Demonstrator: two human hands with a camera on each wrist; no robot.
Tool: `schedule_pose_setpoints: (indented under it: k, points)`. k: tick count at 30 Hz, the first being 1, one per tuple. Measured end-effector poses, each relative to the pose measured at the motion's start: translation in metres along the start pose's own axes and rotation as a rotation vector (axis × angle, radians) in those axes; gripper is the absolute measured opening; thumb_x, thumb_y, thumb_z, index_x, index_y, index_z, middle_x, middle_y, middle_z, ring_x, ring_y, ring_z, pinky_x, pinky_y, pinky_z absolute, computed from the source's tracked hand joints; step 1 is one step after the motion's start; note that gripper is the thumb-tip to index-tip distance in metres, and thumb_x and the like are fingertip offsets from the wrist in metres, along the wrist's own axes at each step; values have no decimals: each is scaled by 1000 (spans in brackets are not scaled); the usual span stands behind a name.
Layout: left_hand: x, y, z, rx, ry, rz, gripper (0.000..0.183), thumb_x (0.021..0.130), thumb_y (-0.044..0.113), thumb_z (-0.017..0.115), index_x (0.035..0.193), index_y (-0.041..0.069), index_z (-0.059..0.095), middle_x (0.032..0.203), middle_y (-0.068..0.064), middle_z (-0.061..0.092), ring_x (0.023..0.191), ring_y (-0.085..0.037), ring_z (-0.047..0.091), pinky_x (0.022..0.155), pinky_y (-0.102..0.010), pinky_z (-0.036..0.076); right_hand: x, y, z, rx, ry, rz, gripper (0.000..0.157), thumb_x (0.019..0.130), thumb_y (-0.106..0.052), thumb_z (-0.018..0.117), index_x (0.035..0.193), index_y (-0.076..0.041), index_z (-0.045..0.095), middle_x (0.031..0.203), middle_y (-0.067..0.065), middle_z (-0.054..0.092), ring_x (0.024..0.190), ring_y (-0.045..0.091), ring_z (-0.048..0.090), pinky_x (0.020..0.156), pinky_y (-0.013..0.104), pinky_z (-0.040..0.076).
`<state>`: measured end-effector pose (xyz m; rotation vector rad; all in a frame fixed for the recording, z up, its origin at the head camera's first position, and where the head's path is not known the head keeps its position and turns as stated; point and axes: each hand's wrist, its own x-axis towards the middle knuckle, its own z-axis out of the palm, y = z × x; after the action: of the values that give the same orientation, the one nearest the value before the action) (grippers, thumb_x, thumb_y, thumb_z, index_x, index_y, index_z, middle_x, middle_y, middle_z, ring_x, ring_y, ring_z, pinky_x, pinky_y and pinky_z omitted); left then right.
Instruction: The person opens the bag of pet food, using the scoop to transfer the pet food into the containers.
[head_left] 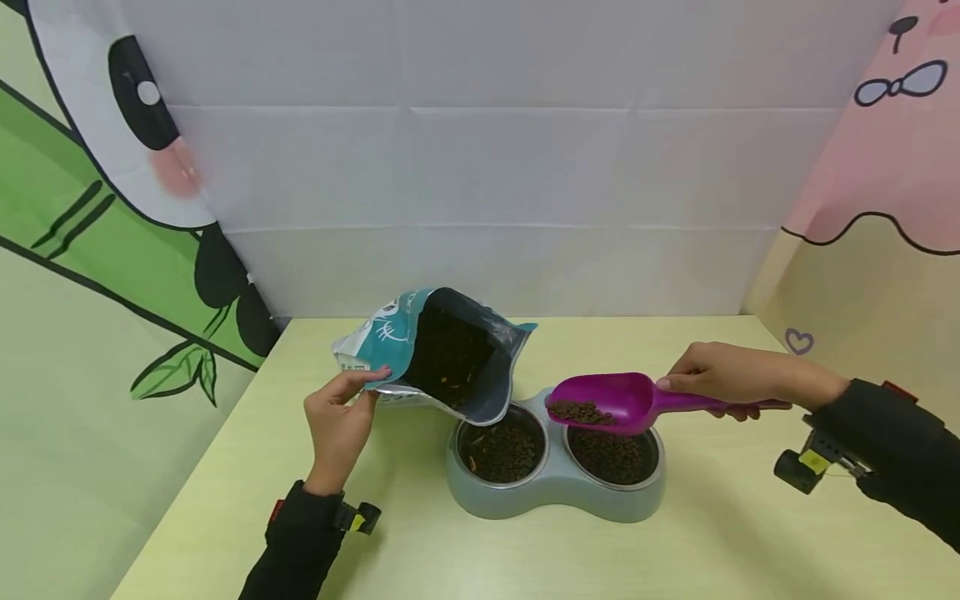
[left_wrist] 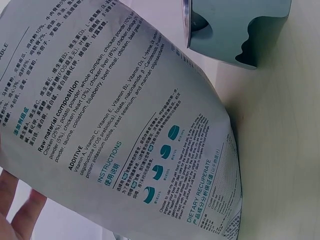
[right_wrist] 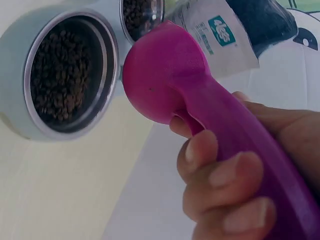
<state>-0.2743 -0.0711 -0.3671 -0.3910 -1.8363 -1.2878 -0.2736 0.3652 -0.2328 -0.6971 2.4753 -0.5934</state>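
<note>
My left hand (head_left: 341,429) pinches the edge of a teal and white pet food bag (head_left: 390,342), tilted so its wide mouth faces me and shows brown kibble inside. In the left wrist view the bag's printed back (left_wrist: 125,125) fills most of the frame. The fingers of my right hand (head_left: 723,375) curl round the handle of a magenta scoop (head_left: 633,396), which carries some kibble (head_left: 581,412) in its bowl. The scoop is over the right side of a grey-blue double pet bowl (head_left: 555,492). Both steel bowls hold kibble, as the right wrist view shows for the nearer one (right_wrist: 62,75).
The double bowl stands on a pale yellow table (head_left: 397,533). Behind the table's far edge hangs a whitish cloth backdrop (head_left: 517,167) with cartoon figures at both sides. The bag's lower lip overlaps the left bowl in the head view.
</note>
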Motion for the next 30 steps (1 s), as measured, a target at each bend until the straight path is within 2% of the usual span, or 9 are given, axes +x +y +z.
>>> schedule_pose_setpoints:
  k: [5, 13, 19, 30]
  points:
    - [-2, -1, -1, 8, 8, -4, 21, 75, -9, 63, 87, 7, 68, 85, -11, 67, 83, -22, 63, 81, -21, 46, -13, 4, -12, -23, -14, 41, 24, 95, -31, 44, 84, -19, 62, 53, 0, 48, 39, 13, 43, 35, 28, 40]
    - [-1, -4, 0, 1, 1, -2, 23, 76, -10, 61, 87, 9, 68, 84, -11, 67, 83, -20, 63, 80, -22, 47, -25, 1, -21, -40, -77, 180, 22, 93, -33, 48, 83, -20, 62, 56, 2, 50, 42, 13, 42, 37, 23, 36]
    - [0, -5, 0, -11, -4, 7, 23, 76, -10, 60, 87, 9, 68, 84, -10, 67, 82, -20, 63, 79, -22, 48, -18, -2, -19, -118, -118, 218, 21, 91, -35, 50, 81, -21, 61, 55, 0, 50, 40, 11, 41, 37, 21, 34]
    - [0, -5, 1, -16, -3, 3, 21, 77, -9, 61, 87, 8, 68, 85, -11, 67, 83, -20, 63, 81, -22, 47, -2, -18, -19, -253, -141, 219, 25, 90, -36, 51, 73, -20, 58, 52, -1, 47, 38, 10, 39, 37, 20, 34]
